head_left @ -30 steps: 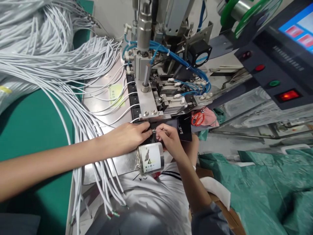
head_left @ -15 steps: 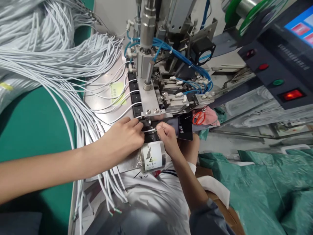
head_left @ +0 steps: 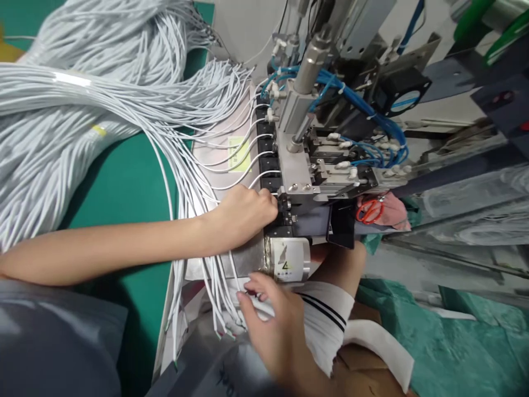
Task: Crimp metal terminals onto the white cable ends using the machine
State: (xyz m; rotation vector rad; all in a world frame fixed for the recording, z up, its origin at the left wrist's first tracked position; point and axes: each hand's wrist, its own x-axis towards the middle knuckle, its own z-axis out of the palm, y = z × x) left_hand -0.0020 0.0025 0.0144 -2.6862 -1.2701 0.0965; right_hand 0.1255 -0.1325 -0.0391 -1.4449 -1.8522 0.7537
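My left hand (head_left: pixel 252 215) is closed at the near end of the black slotted fixture (head_left: pixel 264 143), its fingertips against the metal parts there. A white cable (head_left: pixel 212 199) runs in under this hand, which hides the stretch at the fingers. Lower down, my right hand (head_left: pixel 275 314) is open, thumb and fingers apart, beside the hanging ends of a bundle of white cables (head_left: pixel 215 292). No cable is visibly gripped in it. Several other white cables curve into the fixture's slots. A roll with a white label (head_left: pixel 287 259) sits just below the fixture.
The machine (head_left: pixel 297 160) with blue air tubes (head_left: pixel 363 99) rises behind the fixture. A large heap of white cables (head_left: pixel 115 38) covers the left of the green mat (head_left: pixel 124 182). Orange-handled scissors (head_left: pixel 370 210), a pink cloth (head_left: pixel 394 212) and a dark phone-like slab (head_left: pixel 342 223) lie at right.
My right hand has let go of the cable end at the fixture and moved down to the hanging cables, opening. My left hand stays by the fixture. The view has shifted left.
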